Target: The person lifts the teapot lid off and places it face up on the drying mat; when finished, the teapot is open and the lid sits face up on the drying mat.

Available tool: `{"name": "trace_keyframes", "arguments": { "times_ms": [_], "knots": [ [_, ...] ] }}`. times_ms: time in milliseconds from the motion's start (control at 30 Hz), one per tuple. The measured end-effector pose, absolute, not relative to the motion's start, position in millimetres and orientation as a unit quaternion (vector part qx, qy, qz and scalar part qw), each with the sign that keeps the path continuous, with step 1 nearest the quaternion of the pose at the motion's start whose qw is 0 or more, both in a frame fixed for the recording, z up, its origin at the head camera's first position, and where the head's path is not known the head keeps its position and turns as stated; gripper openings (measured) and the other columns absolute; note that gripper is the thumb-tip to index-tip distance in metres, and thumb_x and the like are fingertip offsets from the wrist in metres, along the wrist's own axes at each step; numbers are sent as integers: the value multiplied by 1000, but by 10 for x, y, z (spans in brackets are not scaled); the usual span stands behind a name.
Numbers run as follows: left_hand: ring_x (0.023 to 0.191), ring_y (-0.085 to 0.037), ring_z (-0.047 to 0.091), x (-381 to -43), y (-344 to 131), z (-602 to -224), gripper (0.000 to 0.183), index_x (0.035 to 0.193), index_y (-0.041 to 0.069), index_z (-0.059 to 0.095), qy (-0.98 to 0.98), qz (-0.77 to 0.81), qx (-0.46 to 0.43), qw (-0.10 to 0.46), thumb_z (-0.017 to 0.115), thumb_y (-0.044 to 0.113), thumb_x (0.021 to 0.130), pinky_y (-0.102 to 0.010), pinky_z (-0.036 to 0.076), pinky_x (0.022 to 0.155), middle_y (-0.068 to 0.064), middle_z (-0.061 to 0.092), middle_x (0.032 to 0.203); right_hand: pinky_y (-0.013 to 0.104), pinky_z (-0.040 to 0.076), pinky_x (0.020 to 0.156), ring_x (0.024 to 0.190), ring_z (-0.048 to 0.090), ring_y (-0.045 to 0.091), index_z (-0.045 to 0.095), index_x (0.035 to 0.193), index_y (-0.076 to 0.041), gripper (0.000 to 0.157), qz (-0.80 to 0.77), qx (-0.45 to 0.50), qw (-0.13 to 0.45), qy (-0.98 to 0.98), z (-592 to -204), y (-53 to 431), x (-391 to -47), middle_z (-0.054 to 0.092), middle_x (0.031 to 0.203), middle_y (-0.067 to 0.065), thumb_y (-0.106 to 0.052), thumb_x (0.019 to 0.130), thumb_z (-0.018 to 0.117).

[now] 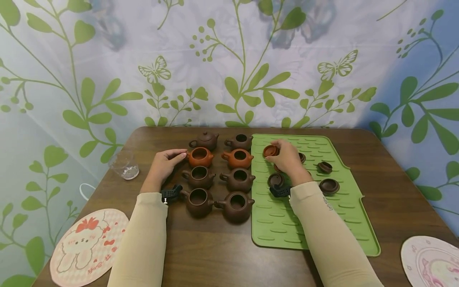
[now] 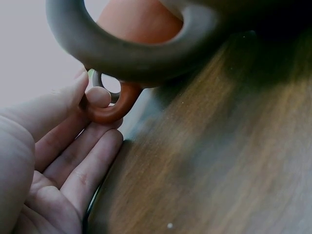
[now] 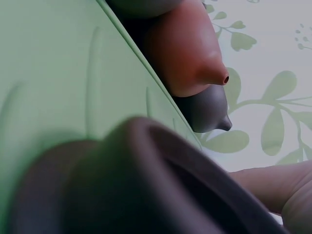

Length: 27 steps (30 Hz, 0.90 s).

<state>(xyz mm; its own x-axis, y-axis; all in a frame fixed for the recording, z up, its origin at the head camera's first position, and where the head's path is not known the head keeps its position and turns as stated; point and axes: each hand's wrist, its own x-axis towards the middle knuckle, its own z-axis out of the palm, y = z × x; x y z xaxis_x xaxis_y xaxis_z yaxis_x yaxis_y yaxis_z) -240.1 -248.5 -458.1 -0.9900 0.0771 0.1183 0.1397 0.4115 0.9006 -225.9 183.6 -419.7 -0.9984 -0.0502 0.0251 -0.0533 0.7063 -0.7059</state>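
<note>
My left hand pinches the loop handle of an orange-red clay teapot, which stands lidless in the left column. Over the green mat, my right hand holds a small orange-red teapot lid between thumb and fingers, its hollow underside showing. Another orange-red teapot, also without a lid, stands between the hands beside the mat. Around the right hand lie dark brown lids, some of them partly hidden by it. In the right wrist view a blurred dark lid fills the foreground.
Several dark brown teapots stand close together in two columns left of the mat; the back-left one wears its lid. A clear glass stands at the left table edge. Round placemats lie at front left and front right.
</note>
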Motion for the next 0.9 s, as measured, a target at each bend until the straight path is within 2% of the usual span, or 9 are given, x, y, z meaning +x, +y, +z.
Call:
{"name": "trace_keyframes", "arguments": {
  "times_ms": [333,900],
  "knots": [
    [121,-25,63,-2393,-2478,-4583,37,130,7,77,-836,-545,-59,28,74,32,102,-41,49,103,-11,72,127,56,53,94,124,57,42,48,154,0,66,410,15,-5,-912,-4125,1873,-2224,52,146,27,-12,97,80],
    [121,-28,63,-2355,-2472,-4550,38,130,5,76,-831,-553,-63,27,74,31,102,-37,50,99,-15,72,127,55,53,93,122,58,42,50,152,0,64,401,12,4,-916,-4111,1868,-2211,55,143,26,-15,98,80]
  ]
}}
